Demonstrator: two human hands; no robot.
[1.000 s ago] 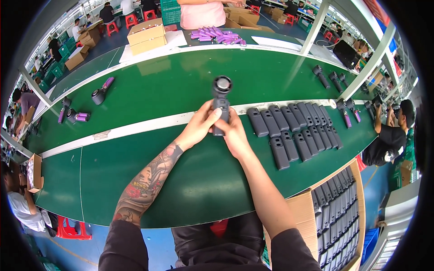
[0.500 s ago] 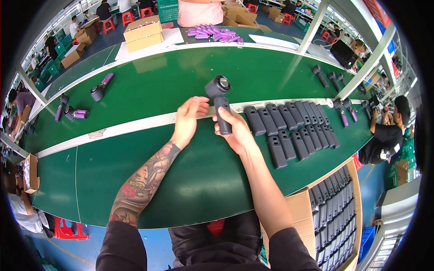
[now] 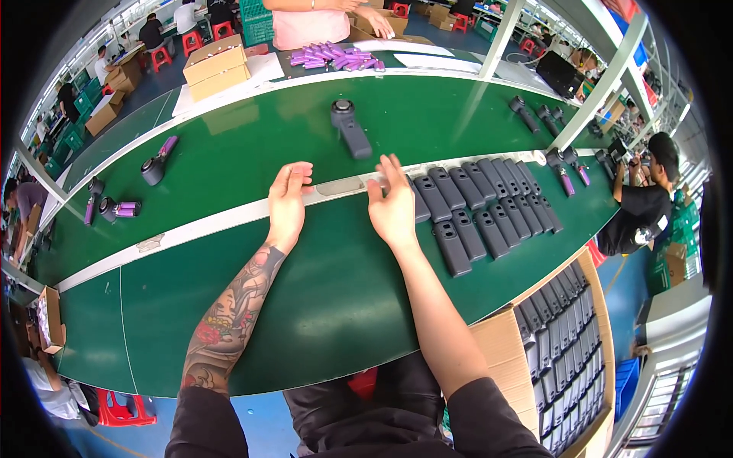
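A dark grey handheld fan (image 3: 352,130) with a round head lies on the green belt beyond my hands, its handle angled toward me. My right hand (image 3: 392,200) is empty just short of it, fingers apart. Over the pale strip, to the left, my left hand (image 3: 289,197) holds nothing and its fingers are loosely spread. Right of my right hand, grey handle casings (image 3: 466,188) lie in two rows on the green table. At the left of the belt are several fan heads with purple cylindrical cells attached, one of them a fan unit (image 3: 155,164).
An open carton (image 3: 500,359) full of grey casings stands at the right table edge. Purple cells (image 3: 336,57) are heaped across the belt before a person in pink. More fan units (image 3: 524,114) lie at the far right, near a white post (image 3: 574,103) and another worker.
The fan has left my right hand and now lies on the belt. My right hand has opened, and my left hand has drawn a little to the left. The whole view has shifted slightly.
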